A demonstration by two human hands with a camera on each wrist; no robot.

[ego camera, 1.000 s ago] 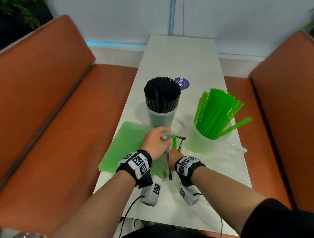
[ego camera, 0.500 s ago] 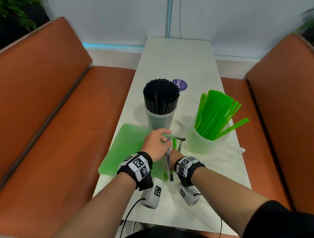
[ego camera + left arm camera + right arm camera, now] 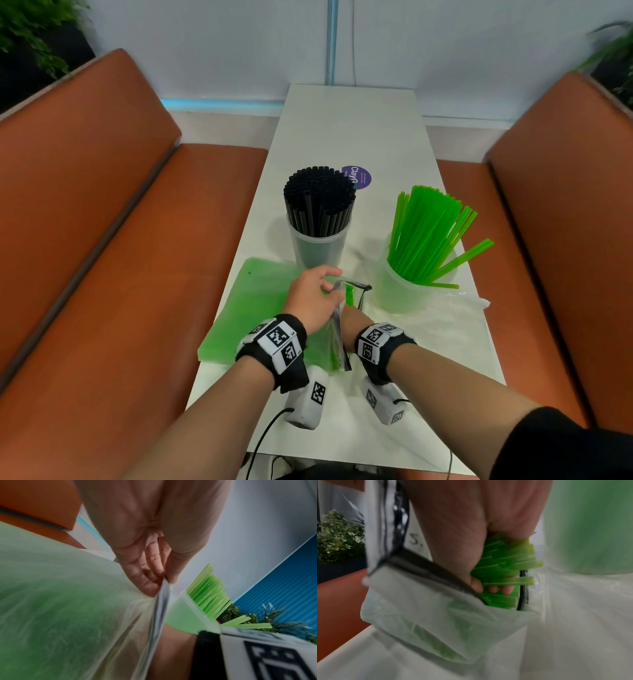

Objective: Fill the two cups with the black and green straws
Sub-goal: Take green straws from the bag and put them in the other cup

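A clear cup [image 3: 318,251] packed with black straws [image 3: 319,200] stands mid-table. To its right a second clear cup [image 3: 399,291] holds a leaning fan of green straws [image 3: 428,231]. A clear plastic bag [image 3: 260,305] of green straws lies at the table's left front. My left hand [image 3: 313,296] pinches the bag's mouth edge [image 3: 162,597] and holds it up. My right hand [image 3: 351,315] is inside the bag, fingers curled round a bunch of green straws [image 3: 505,568].
A purple round sticker [image 3: 358,176] lies behind the black straws. An empty clear wrapper [image 3: 459,303] lies right of the green cup. Orange benches [image 3: 120,274] flank the narrow white table [image 3: 352,126]. Wrist-camera cables hang over the near edge.
The hands and bag have hardly moved; only the head view shifted slightly.
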